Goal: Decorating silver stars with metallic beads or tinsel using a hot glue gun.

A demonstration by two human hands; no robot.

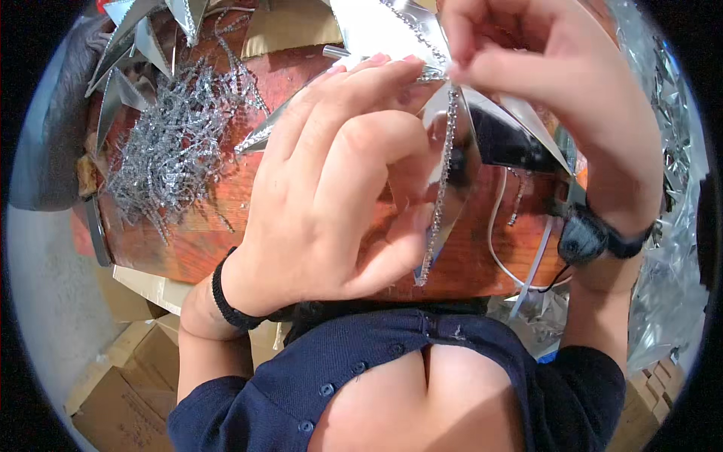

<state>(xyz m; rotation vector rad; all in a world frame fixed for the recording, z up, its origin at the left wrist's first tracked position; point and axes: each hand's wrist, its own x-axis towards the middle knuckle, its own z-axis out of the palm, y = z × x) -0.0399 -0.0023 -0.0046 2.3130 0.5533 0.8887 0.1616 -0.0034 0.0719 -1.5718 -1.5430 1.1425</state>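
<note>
Upper centre, the half-closed left hand holds the silver star while the blurred right hand bunches at its middle, grip unclear—one slip could skew the beaded trim!

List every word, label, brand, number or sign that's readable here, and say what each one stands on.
None can be read in this view.
Cardboard box, lower left: faint marks, too blurred to read.
Shiny silver star at the hands: no lettering seen on the faces that show.
Dark blue top: a small pale mark near the neckline, too unclear to make out.
</note>
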